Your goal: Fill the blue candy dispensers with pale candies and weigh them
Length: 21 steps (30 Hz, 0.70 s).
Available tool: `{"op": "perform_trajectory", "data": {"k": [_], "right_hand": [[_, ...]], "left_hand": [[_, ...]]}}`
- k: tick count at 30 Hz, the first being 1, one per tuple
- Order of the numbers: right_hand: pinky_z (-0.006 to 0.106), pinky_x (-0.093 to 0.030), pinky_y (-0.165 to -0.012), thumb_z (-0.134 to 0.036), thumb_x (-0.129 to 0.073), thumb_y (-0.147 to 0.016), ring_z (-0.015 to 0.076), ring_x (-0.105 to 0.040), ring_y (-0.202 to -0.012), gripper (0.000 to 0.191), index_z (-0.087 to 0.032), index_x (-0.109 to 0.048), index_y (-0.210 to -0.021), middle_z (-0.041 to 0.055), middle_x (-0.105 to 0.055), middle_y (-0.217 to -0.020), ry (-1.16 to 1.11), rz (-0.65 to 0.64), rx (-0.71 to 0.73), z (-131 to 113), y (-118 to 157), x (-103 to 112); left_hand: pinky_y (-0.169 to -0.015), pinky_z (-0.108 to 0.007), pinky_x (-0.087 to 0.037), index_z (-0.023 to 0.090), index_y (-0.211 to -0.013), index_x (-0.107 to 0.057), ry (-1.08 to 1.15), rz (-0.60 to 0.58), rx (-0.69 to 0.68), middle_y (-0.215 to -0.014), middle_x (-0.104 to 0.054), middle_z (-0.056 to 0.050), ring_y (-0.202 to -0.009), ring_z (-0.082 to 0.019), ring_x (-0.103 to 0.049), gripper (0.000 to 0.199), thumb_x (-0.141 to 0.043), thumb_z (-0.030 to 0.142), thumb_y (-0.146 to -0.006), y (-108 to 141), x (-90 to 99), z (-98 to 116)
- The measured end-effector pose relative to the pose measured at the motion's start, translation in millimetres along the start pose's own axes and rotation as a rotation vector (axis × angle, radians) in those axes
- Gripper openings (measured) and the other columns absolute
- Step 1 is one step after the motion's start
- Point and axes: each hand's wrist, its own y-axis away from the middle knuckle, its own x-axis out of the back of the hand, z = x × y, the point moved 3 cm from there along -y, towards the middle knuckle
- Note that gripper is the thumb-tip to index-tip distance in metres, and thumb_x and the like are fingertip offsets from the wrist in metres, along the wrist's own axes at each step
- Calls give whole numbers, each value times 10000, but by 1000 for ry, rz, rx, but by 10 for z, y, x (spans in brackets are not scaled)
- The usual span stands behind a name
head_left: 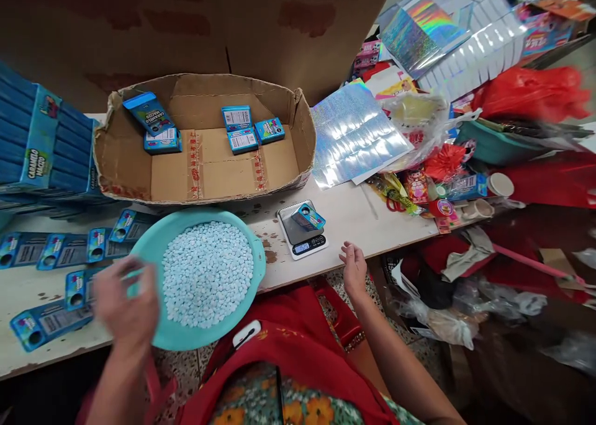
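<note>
My left hand (125, 298), blurred by motion, is over the left rim of a turquoise basin (259, 257). A gap shows between its thumb and fingers, and I see nothing held there. Small pale-blue candies (207, 273) fill much of the basin. My right hand (354, 265) is at the table's front edge, its fingers loosely curled and holding nothing. Left of it stands a small digital scale (310, 246) with a lit display. One blue candy box (311, 216) lies tilted on the scale's plate. Several similar blue boxes (60, 251) lie left of the basin, some partly behind my left hand.
Behind the basin stands an open cardboard box (209, 192) with several blue packs inside. Blue display cartons (40, 139) are stacked at the left. Holographic sheets (358, 133), a red plastic bag (535, 93) and mixed packaging crowd the right side.
</note>
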Motion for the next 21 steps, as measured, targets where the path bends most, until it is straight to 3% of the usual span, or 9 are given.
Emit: {"op": "perform_trajectory", "data": {"k": [1,4,6,8,11,14,17,19,21], "right_hand": [[395,-522,-852,-620,-457,-830,224,-572,-1073,537,-160,-556,-1090,133,-567,-1220,-8,3,-3,1,-8,2],[405,-521,-858,-594,-507,-815,225,-587,-1047,516,-155,-573,-1076,127,-593,-1176,-33,3,-5,-2,-28,45],[414,-512,-871,-572,-544,-802,224,-597,-1021,500,-151,-586,-1069,121,-618,-1132,-24,-10,5,-9,-31,105],[426,-489,-904,-543,-557,-809,225,-596,-1022,477,-149,-592,-1075,119,-633,-1112,7,-24,25,-34,-22,165],[438,-462,-937,-495,-568,-823,226,-589,-1038,434,-158,-591,-1095,123,-629,-1130,67,-64,81,-142,-4,148],[415,-473,-930,-450,-653,-771,227,-573,-1077,472,-175,-567,-1145,121,-601,-1187,92,-154,222,-364,-35,-119],[402,-474,-936,-436,-734,-691,230,-567,-1083,610,-186,-535,-1210,111,-595,-1203,105,-249,346,-612,-123,-558],[403,-485,-905,-455,-733,-680,223,-605,-977,588,-172,-566,-1168,97,-643,-1097,116,-269,347,-751,-169,-816],[399,-494,-872,-470,-719,-690,214,-623,-885,526,-157,-602,-1097,76,-673,-990,119,-261,339,-899,-156,-968]], "left_hand": [[-776,-423,-548,212,-1145,-541,72,87,-113,-1094,-606,-62,-1015,-267,-595,404,-481,462,-833,-84,-278,246],[-841,-335,-513,198,-1205,-526,218,-244,-470,-1193,-579,-82,-1051,-203,-572,371,-471,378,-885,-296,-1147,1051],[-846,-312,-481,228,-1184,-549,124,-436,-605,-1156,-609,-57,-1033,-193,-578,319,-455,343,-901,-364,-1483,1421],[-791,-301,-461,242,-1068,-606,-71,-509,-570,-1064,-644,-44,-976,-202,-596,251,-425,320,-913,-398,-1610,1484],[-722,-304,-437,212,-963,-627,-358,-461,-306,-1004,-650,-79,-941,-237,-603,280,-362,293,-920,-383,-1555,1033],[-746,-322,-436,159,-1057,-606,-452,-520,-126,-1070,-630,-131,-966,-266,-597,313,-401,330,-894,-267,-1469,377],[-804,-318,-430,163,-1025,-618,-335,-642,-105,-1056,-645,-110,-964,-245,-596,286,-459,333,-857,-130,-1432,-17],[-819,-312,-424,182,-937,-637,-220,-636,-87,-988,-662,-78,-934,-226,-598,220,-492,303,-824,-86,-1388,-133],[-766,-305,-440,187,-885,-641,-56,-576,21,-852,-657,-50,-838,-207,-601,194,-539,309,-773,-80,-1321,-240]]}}
